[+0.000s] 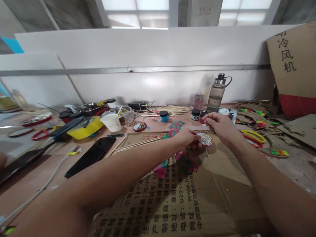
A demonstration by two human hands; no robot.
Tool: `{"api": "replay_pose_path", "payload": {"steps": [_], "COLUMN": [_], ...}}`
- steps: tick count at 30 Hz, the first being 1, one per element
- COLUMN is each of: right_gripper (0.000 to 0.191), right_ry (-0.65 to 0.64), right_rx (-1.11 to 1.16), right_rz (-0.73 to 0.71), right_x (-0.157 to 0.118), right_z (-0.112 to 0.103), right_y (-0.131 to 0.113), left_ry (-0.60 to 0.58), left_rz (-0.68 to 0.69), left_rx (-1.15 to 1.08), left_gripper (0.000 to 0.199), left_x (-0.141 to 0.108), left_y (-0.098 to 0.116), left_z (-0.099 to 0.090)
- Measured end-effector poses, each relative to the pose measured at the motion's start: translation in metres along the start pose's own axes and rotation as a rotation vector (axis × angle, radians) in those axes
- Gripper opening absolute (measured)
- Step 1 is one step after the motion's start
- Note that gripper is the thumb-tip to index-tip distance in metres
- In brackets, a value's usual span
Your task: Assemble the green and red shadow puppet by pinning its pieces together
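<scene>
In my left hand (187, 138) is a small red-rimmed dish (206, 139) of silvery glitter or sequins, gripped at its left edge. My right hand (218, 126) hovers just above and to the right of it, thumb and fingertips pinched together. Whatever those fingers hold, if anything, is too small to make out. Under my left hand and wrist lies a pink and green decorated piece (185, 163), partly hidden, on a printed cardboard sheet (209, 204). Thin wooden sticks (138, 144) lie to the left of it.
At the back stand a water bottle (215, 97), a blue jar (163, 116) and a black-lidded jar (195, 115). To the left are a paper cup (111, 123), a phone (91, 156) and yellow tape (86, 128). Scissors (254, 136) and decorated woven rings (276, 149) lie right.
</scene>
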State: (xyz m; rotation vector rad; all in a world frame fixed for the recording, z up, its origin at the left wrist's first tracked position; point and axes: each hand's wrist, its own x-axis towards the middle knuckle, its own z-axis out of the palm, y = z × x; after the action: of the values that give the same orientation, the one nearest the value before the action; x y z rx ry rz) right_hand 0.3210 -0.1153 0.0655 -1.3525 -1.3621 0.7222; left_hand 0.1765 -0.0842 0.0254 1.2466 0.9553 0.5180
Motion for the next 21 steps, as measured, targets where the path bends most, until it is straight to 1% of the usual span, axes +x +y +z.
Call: {"api": "replay_pose_path", "payload": {"steps": [4,7,11,14,16,19,21], "right_gripper": [0.017,0.017,0.018,0.017,0.018,0.019,0.019], "right_ry": [0.017,0.019,0.012,0.022,0.027,0.026,0.018], "right_rx": [-0.013,-0.021,-0.013,0.039,0.069,0.072,0.059], "right_rz": [-0.015,-0.026,-0.023,-0.016,-0.022,-0.059,-0.082], "right_x": [0.005,0.005,0.007,0.009,0.008,0.004,0.000], "right_z": [-0.001,0.000,0.002,0.006,0.009,0.016,0.020], "right_y": [0.006,0.009,0.015,0.020,0.022,0.024,0.023], "left_ry": [-0.018,0.036,0.101,0.110,0.104,0.111,0.122], "left_rz": [-0.042,-0.049,-0.049,-0.039,-0.017,0.028,0.116], "left_rx": [0.033,0.135,0.263,0.345,0.383,0.396,0.320], "left_gripper": [0.019,0.025,0.033,0.030,0.028,0.027,0.023], "left_x": [0.009,0.009,0.001,-0.008,-0.011,-0.014,-0.017], "left_y": [0.003,0.005,0.014,0.022,0.025,0.024,0.020], "left_z": [0.006,0.009,0.012,0.012,0.010,0.001,-0.007]}}
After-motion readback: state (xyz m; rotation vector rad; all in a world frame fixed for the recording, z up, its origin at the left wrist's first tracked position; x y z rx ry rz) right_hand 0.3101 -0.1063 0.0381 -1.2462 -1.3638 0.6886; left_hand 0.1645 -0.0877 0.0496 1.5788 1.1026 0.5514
